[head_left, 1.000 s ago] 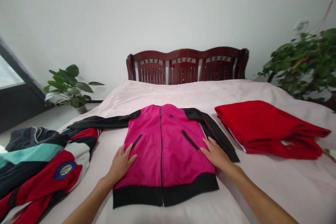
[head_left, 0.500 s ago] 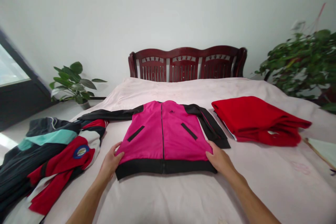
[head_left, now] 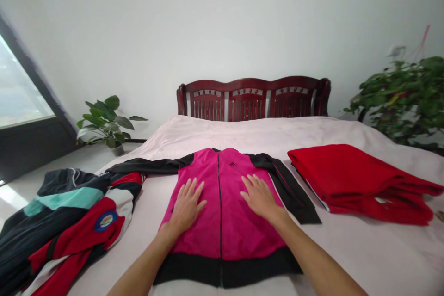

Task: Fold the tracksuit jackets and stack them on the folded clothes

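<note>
**Flattening the pink track jacket on the bed**

A pink track jacket (head_left: 225, 212) with black sleeves and a black hem band lies front-up and zipped on the bed (head_left: 364, 249), near the middle of the near edge. Both hands rest flat on its chest panels, fingers spread and gripping nothing: the left hand (head_left: 185, 206) just left of the zip, the right hand (head_left: 258, 195) just right of it. One black sleeve (head_left: 149, 165) stretches out straight, its end meeting a heap of red, teal and black clothes (head_left: 69, 226); the other sleeve (head_left: 289, 189) is bent down along the jacket's side.

To do the smoothing well, it looks best to keep the palms flat and press lightly, working from the zip outward to the side seams so creases leave at the edges instead of bunching in the middle. Even pressure from both hands should keep the zip line straight and the hem band square. The bent sleeve probably needs its own pass.

A folded red garment (head_left: 354, 178) lies apart on the bed. Beyond stand a dark wooden headboard (head_left: 253, 99) and two potted plants (head_left: 106, 120).
</note>
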Demonstrator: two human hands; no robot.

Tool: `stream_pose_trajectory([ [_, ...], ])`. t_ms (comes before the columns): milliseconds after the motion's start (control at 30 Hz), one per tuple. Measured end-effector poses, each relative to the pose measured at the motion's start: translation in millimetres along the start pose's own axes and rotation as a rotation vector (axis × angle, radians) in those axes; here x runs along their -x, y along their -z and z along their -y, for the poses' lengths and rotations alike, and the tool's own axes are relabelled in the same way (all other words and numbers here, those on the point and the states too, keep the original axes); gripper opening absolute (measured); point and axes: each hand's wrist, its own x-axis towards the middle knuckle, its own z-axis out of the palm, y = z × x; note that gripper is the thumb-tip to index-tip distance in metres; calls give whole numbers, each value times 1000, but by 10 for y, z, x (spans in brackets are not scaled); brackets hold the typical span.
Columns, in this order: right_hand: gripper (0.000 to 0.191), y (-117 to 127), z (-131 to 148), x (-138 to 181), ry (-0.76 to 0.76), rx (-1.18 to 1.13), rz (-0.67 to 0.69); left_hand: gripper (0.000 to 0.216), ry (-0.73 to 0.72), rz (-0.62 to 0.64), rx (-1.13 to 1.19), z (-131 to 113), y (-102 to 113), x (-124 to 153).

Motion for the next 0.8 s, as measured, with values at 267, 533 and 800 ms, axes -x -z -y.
stream_pose_trajectory([
  [267,43,-186,-394,-1111,-95,-111,-17,54,-32,138,37,-15,-436,-186],
  [533,53,-272,-504,-2169,-195,-102,-97,54,4,81,75,39,-669,-180],
  [800,32,-595,-206,-2054,226,-41,15,40,60,151,196,150,-470,-408],
])
